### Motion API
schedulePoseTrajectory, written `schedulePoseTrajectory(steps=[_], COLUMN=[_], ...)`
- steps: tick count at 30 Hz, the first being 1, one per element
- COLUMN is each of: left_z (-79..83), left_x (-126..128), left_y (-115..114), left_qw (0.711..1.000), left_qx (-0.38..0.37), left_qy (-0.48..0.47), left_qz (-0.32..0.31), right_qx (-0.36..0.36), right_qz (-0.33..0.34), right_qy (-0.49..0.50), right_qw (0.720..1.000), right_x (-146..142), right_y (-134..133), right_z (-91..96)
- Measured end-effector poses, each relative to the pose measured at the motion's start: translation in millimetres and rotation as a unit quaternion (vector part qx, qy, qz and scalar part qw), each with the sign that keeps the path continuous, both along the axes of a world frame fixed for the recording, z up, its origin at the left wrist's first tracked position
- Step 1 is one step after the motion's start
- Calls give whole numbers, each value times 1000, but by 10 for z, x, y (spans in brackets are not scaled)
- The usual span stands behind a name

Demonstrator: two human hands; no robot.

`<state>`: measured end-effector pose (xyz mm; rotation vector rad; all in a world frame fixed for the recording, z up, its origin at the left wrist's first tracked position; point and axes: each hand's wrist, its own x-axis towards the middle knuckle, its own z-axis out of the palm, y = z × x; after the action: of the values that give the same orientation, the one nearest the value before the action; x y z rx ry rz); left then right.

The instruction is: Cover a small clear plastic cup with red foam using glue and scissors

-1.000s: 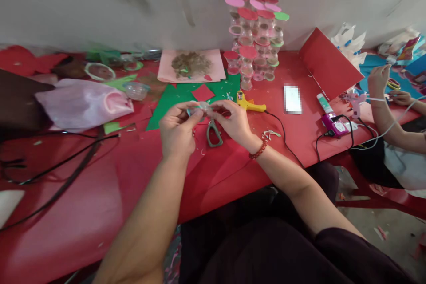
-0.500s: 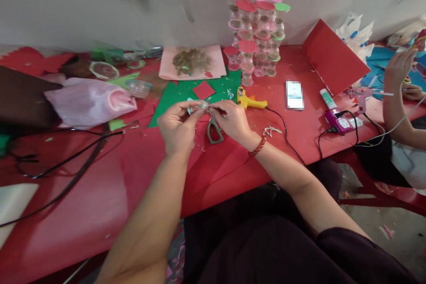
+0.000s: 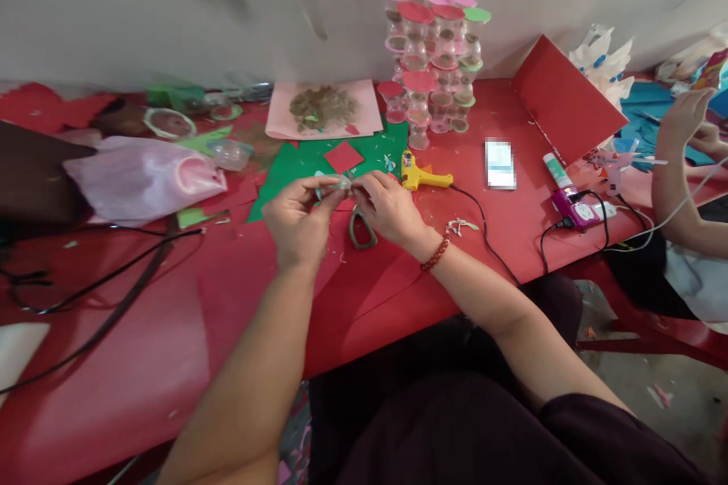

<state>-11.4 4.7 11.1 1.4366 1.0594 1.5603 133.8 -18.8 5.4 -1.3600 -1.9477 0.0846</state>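
My left hand (image 3: 296,223) is closed, thumb and fingers pinched on a small clear plastic piece (image 3: 342,183), possibly a little cup; fingers cover most of it. My right hand (image 3: 391,214), with a red bead bracelet (image 3: 437,253) at the wrist, has its fingertips pressed together at the right side of that piece. Whether they grip its edge or something thin on it is too small to tell. Beneath my hands lies a scissors handle (image 3: 362,230), its blades hidden. Just beyond sit a red paper square (image 3: 343,158) and a green sheet (image 3: 280,180).
A yellow glue gun (image 3: 426,176) lies right of my hands, its cord trailing to the table edge. Behind it stands a stack of joined plastic cups (image 3: 418,57). A phone (image 3: 500,164) and purple power adapter (image 3: 580,210) lie further right, near another person's arm (image 3: 674,167).
The whole view has shifted slightly. Both my hands stay together at the clear piece with only small finger movement. At the right, the other person's far hand has risen a little.
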Motion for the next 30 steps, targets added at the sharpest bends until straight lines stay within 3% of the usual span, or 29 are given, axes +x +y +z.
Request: schedulePoseTrajectory(steps=[7,17,30], left_z=[41,51,131], left_x=[38,48,87], left_y=[-13,-42,-34], left_qw=[998,999,995], left_qx=[0,-16,-28], left_qy=[-60,-47,-97], left_qz=[5,4,20], right_qx=[1,-43,-34], right_qz=[8,-21,0], right_qy=[3,-35,77], right_qw=[1000,998,996], right_x=[1,-36,-19], right_y=[9,-38,-65], right_z=[33,82,112])
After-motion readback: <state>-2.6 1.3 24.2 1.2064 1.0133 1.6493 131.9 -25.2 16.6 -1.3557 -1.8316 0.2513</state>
